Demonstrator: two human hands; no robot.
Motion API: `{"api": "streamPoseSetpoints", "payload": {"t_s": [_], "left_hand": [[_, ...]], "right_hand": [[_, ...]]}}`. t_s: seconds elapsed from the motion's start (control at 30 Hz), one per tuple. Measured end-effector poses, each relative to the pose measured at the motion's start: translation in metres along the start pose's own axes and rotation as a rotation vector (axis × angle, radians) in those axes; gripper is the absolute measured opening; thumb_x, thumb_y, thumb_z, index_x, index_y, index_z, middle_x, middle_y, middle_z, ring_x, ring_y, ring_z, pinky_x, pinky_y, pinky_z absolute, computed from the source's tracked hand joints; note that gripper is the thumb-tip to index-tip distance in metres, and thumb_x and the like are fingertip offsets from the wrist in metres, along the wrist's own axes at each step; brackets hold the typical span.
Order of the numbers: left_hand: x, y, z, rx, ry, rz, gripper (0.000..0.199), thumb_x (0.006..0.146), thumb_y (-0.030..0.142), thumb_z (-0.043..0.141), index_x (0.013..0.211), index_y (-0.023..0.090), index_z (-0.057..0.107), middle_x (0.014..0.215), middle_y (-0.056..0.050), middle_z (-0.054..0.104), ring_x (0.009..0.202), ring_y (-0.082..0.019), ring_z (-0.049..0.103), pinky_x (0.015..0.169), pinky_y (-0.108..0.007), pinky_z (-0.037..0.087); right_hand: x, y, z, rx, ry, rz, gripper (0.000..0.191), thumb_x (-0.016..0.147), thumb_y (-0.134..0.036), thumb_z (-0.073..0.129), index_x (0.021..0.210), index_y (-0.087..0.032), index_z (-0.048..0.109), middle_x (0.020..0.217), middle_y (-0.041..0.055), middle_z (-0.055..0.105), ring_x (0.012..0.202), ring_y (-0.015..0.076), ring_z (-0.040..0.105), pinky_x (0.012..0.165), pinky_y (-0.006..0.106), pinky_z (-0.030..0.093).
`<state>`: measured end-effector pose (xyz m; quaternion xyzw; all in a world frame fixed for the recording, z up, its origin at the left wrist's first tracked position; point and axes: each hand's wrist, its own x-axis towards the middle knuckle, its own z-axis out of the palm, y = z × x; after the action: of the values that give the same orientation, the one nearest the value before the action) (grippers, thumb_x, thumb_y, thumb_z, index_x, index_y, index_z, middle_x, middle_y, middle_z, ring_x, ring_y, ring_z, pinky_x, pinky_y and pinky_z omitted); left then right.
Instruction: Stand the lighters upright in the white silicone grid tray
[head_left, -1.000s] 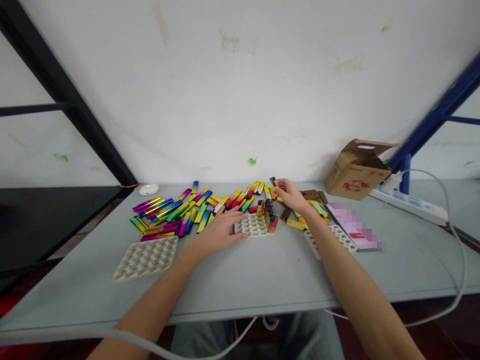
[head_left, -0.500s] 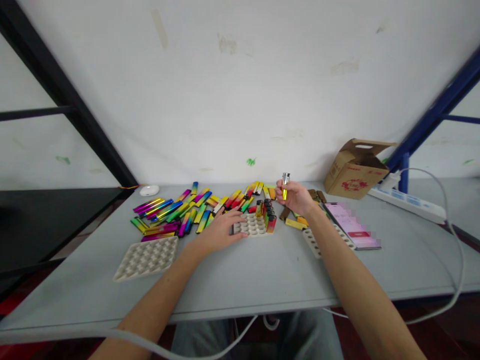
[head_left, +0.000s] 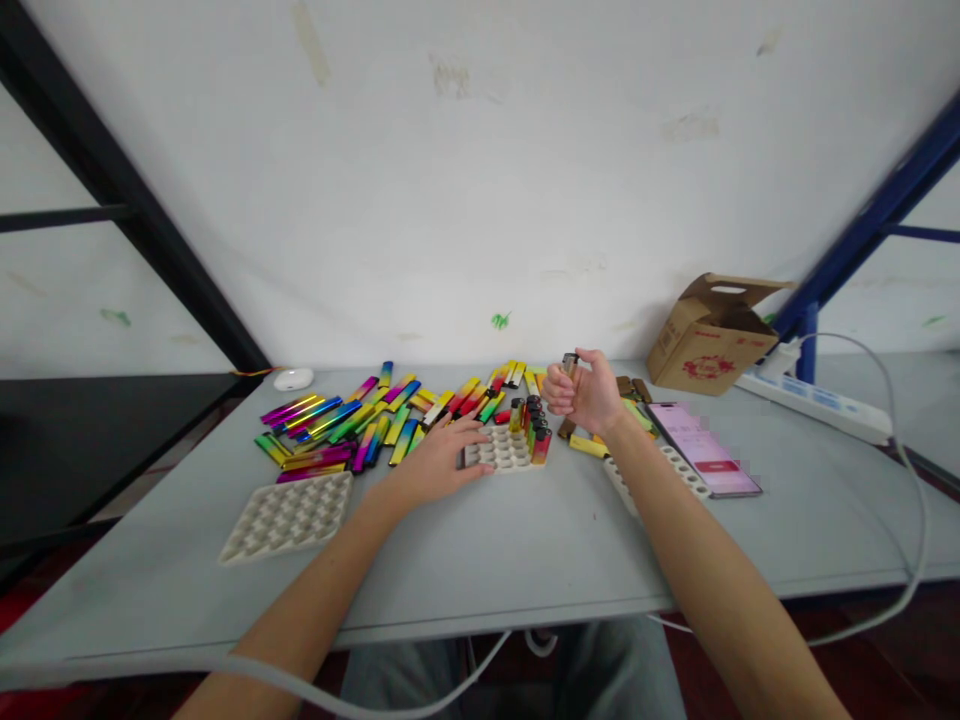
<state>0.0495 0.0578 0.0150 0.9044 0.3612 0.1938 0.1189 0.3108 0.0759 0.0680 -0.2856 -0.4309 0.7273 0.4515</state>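
My right hand (head_left: 589, 393) is raised above the table and closed around a short metallic tube (head_left: 570, 364), with only its top showing above my fingers. My left hand (head_left: 433, 462) lies flat on the table, its fingertips touching the edge of a cream moulded tray (head_left: 501, 458). Several short gradient-coloured tubes (head_left: 531, 425) stand upright in that tray's far rows. Behind and left of it lies a loose pile of long rainbow-metallic sticks (head_left: 367, 420).
A second cream tray (head_left: 285, 517) lies at front left, and a third (head_left: 645, 483) lies partly under a phone (head_left: 703, 450). Yellow and brown sticks (head_left: 589, 446) lie near my right hand. A cardboard box (head_left: 709, 340) and a power strip (head_left: 814, 405) stand at right.
My right hand has turned and closed further, so most of the tube is now hidden in my fingers. My left hand stays on the tray edge.
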Motion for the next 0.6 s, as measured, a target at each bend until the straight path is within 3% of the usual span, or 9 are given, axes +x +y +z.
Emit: {"api": "streamPoseSetpoints", "payload": {"t_s": [0.6], "left_hand": [[0.000,0.000,0.001,0.021,-0.003,-0.008,0.040,0.083,0.044,0.064,0.114,0.019,0.068,0.130,-0.013,0.060,0.125,-0.029,0.052,0.112,-0.047,0.034]], "right_hand": [[0.008,0.002,0.014,-0.054,0.065,0.023,0.027,0.078,-0.042,0.031,0.060,-0.022,0.028,0.054,-0.0073,0.017,0.045,0.0091,0.009,0.038,0.019,0.011]]}}
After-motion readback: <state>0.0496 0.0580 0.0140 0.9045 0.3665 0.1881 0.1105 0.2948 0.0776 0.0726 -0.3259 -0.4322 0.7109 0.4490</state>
